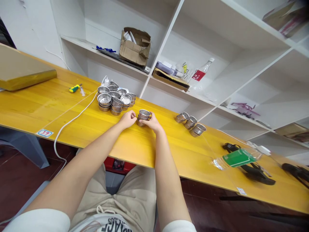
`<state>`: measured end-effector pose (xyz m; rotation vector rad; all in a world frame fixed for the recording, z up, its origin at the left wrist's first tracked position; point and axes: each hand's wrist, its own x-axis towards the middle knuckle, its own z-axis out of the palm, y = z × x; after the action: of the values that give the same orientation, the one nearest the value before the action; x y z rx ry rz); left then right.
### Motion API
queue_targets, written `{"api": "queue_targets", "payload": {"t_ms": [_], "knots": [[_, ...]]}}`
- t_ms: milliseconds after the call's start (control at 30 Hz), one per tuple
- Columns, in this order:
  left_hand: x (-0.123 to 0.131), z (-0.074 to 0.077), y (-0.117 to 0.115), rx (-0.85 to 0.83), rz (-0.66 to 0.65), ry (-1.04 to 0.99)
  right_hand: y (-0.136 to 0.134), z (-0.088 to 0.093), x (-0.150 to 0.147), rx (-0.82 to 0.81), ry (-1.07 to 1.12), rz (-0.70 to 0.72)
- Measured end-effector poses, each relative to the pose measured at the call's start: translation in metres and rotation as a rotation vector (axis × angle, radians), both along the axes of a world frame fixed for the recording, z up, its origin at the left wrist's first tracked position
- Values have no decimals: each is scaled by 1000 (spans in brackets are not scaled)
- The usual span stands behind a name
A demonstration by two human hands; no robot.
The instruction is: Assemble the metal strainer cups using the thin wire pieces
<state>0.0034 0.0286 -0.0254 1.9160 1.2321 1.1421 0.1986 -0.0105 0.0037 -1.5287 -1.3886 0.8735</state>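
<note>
My right hand (154, 122) is wrapped around a short stack of perforated metal cups (144, 113) on the yellow table (135, 145). Thumb and fingers press on the stack's right side. My left hand (128, 120) is just left of it, fingers curled closed; whatever may be inside them is hidden. Behind my left hand stands a cluster of similar stacked cups (117, 102), their open tops up and small holes showing in their bottoms. Farther right, several more cups stand in a slanting row of small stacks (192, 121), some tilted.
A white cable (70, 121) crosses the table at left, near a green-yellow screwdriver (74, 88). A cardboard box (26, 72) lies far left. At right are a bottle with a green label (238, 158) and black items (258, 174). White shelves (164, 38) rise behind.
</note>
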Motion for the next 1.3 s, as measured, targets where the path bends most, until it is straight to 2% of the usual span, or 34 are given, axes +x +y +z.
{"api": "queue_targets", "payload": {"t_ms": [100,200,267,367,667,933,1300], "knots": [[1,0,1,12,-14,-55,-5,11,3,18,-74,-61],[4,-1,2,0,-105,-135,-10,17,8,10,-109,-89],[6,-1,4,-25,-166,-180,-11,19,11,9,-114,-76],[9,-4,7,-34,-184,-237,-11,17,14,21,-107,-28],[7,-1,4,-22,-134,-239,-9,11,11,44,-10,32],[-2,4,0,-14,4,-174,5,-7,-11,107,70,62],[-5,5,1,5,41,-166,11,-13,-22,183,77,47]]}}
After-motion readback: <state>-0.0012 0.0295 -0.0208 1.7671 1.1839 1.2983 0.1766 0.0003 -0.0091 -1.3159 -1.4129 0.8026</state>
